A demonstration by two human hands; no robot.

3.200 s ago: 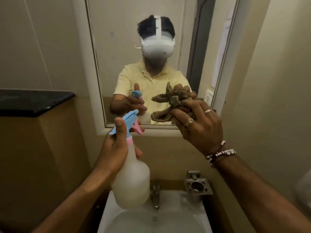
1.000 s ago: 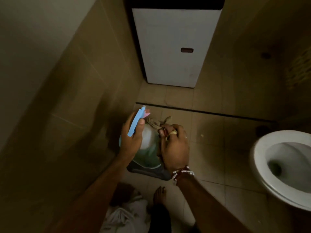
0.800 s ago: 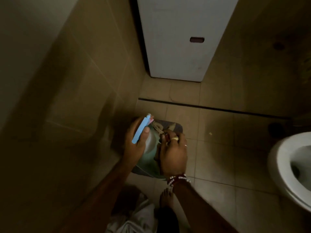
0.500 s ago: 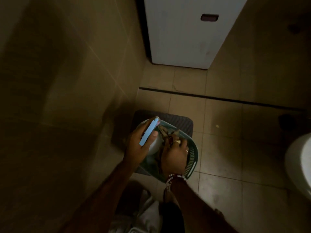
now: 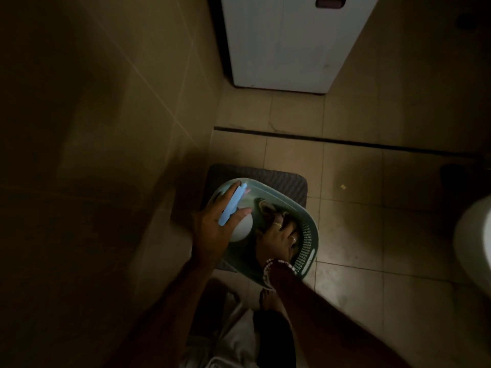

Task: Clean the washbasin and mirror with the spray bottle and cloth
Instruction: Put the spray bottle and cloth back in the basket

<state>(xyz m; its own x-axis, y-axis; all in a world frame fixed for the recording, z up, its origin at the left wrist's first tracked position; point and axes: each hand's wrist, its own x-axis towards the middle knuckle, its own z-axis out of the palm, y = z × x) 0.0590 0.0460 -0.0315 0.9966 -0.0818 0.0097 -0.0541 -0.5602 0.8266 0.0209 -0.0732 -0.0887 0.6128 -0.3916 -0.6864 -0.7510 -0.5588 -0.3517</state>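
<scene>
Basket: a grey-green perforated plastic basket (image 5: 308,240) stands on a dark ribbed mat (image 5: 279,179) on the floor, I think as one storage place for both tools.
Bottle: the white plastic spray bottle (image 5: 240,229) with a blue trigger head stands upright at the basket's 9 o'clock side.
Left side: the left hand (image 5: 212,232) is at the bottle's neck with fingers nearly straight. Gripping or letting go, I cannot tell.
Cloth: the crumpled brown cloth (image 5: 268,207) lies inside, toward 1 o'clock.
Right side: the right hand (image 5: 276,239) has its fingers spread and relaxed on the cloth, seemingly pushing it down.
Stage: probably putting away.
</scene>
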